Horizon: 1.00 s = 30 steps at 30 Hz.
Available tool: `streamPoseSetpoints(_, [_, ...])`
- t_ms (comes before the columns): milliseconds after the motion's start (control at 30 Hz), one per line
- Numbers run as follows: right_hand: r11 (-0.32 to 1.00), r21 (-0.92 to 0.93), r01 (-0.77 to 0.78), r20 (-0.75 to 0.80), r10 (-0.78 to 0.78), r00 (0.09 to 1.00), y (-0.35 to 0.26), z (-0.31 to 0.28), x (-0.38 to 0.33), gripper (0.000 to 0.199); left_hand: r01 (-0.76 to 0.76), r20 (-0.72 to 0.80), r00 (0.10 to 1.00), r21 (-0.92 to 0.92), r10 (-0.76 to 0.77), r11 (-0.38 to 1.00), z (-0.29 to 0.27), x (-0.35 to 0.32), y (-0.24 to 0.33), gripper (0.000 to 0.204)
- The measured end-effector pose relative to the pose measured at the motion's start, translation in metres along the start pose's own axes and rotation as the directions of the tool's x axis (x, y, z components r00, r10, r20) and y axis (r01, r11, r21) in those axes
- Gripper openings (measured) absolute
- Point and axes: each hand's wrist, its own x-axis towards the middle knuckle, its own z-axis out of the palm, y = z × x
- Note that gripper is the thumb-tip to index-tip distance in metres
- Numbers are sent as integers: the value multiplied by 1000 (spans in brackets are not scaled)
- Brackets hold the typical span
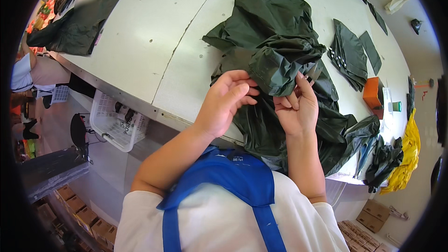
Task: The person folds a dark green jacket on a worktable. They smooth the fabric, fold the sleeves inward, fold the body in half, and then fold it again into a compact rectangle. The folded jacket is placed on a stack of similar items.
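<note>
Head view: on the white flat-topped table [126, 42], dark-green shiny fabric [273, 11] runs lengthwise away, its bunched part [273, 67] just beyond left hand [221, 102] and right hand [298, 112], equally near; both half-curled, gripping I cannot tell.

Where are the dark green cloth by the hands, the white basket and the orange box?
Dark green cloth [276, 61]: head view, on its bunched middle.
White basket [112, 139]: head view, on its lower rim.
Orange box [371, 93]: head view, on its orange side.

Dark green fabric [283, 60], crumpled, on table [126, 46]
</note>
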Motion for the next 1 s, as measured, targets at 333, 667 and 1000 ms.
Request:
streamPoseSetpoints(333, [527,-545,652,208,-668,714,-2,-23,-27,17,63,27,998,-284,-58,957,23,-12,19,15])
streamPoseSetpoints(667, [-435,-403,806,892,-382,240,11,21,-28,19,27,119,993,-251,3,968,35,-18,12,19])
streamPoseSetpoints(1000, [203,-665,718,590,-446,673,2,-4,-47,39,95,4,995,-317,-99,944,40,-21,19,20])
